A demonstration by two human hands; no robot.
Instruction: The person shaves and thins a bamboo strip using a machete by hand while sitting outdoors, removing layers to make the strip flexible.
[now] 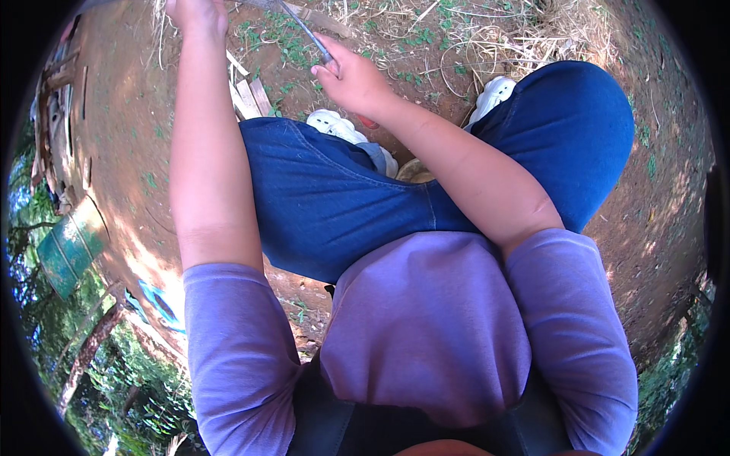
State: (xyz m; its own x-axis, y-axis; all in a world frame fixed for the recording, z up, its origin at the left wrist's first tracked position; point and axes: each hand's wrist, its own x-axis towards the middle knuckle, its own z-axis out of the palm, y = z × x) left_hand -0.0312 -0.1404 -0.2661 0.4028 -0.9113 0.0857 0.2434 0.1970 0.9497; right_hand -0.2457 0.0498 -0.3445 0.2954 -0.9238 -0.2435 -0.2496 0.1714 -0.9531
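My right hand (351,77) is closed round the end of a thin grey metal tool (306,30), its thumb pressed along the handle. The tool slants up and left to the upper edge, where the rest of it is hard to make out. My left hand (199,12) is at the very top, partly cut off, with its fingers curled. What it grips is not clear; a narrow greyish strip shows beside it along the edge. Both arms reach forward over my bent knees in blue jeans (342,205).
Split pieces of wood (251,99) lie on the brown soil between my arms. Dry straw (525,38) is heaped ahead to the right. White shoes (334,125) show by my knees. Far left are stacked wood (61,106), a green panel (72,247) and a blue ring-shaped thing (160,304).
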